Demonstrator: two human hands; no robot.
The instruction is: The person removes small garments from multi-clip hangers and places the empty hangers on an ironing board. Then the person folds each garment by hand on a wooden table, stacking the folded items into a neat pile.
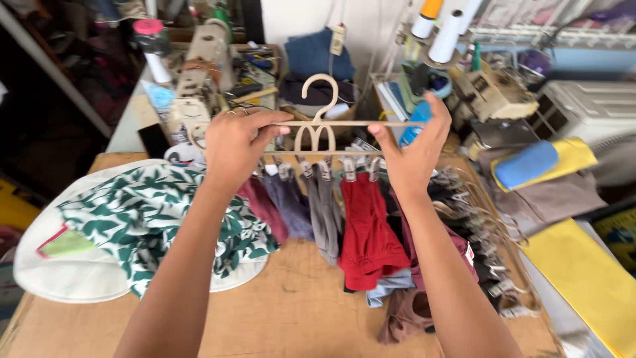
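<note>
hanger (319, 126): beige, two bars and a hook, held up level over the table (291, 311), a row of clips on the lower bar.
left hand (233, 144): closed round the hanger's left end, fingers over the top bar.
right hand (412, 147): gripping the right end, thumb on the lower bar, fingers spread behind.
clipped garments (331, 212): maroon, purple-grey, grey and red pieces hang from the clips, tails on the table.
doing it well: I'd keep both ends level and support the bars, not the clips, so nothing slips off.
in the way: pile of spare hangers (480, 225) just right of the red piece, could snag.
around: leaf-print cloth (149, 222) on a white board, left; sewing machine (199, 79) behind; yellow sheet (583, 278) at right.
</note>
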